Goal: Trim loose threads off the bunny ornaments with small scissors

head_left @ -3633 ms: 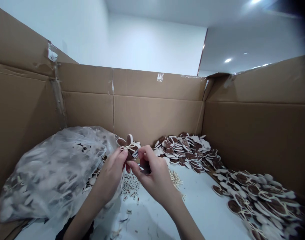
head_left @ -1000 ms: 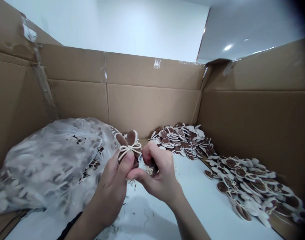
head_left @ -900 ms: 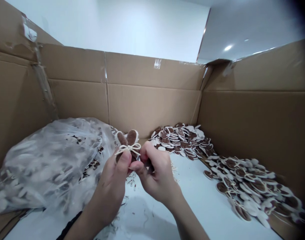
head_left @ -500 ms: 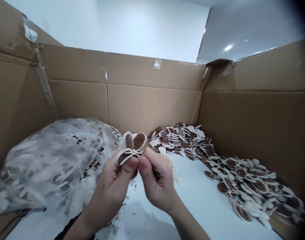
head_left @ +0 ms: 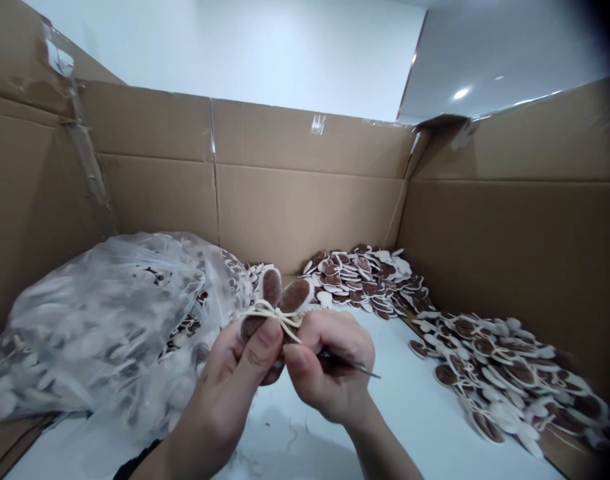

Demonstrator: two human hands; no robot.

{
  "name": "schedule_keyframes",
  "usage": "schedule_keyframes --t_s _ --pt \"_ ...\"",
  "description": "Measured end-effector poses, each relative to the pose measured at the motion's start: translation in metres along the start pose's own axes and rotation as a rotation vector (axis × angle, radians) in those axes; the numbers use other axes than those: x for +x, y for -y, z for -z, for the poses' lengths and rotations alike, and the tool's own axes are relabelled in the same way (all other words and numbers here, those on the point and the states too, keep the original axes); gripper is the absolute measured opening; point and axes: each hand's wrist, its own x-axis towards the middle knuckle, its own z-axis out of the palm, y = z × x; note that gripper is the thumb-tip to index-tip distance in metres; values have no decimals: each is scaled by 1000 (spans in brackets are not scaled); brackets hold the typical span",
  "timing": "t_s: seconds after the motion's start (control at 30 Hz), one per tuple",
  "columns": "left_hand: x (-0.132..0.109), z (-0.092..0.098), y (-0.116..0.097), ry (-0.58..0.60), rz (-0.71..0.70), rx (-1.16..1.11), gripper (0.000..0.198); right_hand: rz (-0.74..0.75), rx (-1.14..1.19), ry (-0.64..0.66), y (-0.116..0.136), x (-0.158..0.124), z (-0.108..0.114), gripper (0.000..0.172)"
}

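In the head view, my left hand [head_left: 239, 383] is closed on a brown-and-white plush rabbit-ear piece [head_left: 295, 295], thumb pressed on its front. Both rounded ears point up. A cream cord bow [head_left: 271, 311] is tied across it below the ears. My right hand [head_left: 332, 363] is closed just right of the piece, thumb and index finger at a hanging end of the bow. From its curled fingers a thin pointed metal tool [head_left: 369, 372] sticks out to the right; the rest is hidden in the palm, so its kind is unclear.
A clear plastic bag [head_left: 99, 320] full of similar pieces lies left. One heap of brown-and-white pieces [head_left: 365, 280] lies at the back, another heap [head_left: 515, 377] at the right. Cardboard walls [head_left: 309, 207] enclose the white work surface [head_left: 385, 427], which has thread scraps on it.
The rabbit-ear piece has shifted slightly right. My right hand has moved right and turned, so the metal tool's tip now shows. The bow's loops and ends lie differently.
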Motion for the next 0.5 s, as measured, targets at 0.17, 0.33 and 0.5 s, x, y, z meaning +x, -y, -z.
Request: schedule_keyframes --t_s 0.17,0.33,0.5 --pt "3 0 -2 40 39 -69 48 39 -28 49 -2 -1 2 39" --pt "-3 -6 -7 75 42 -81 56 1 60 23 4 -1 2 43" --pt "-6 -15 -11 -27 9 91 59 -133 197 -17 6 -5 -4 45"
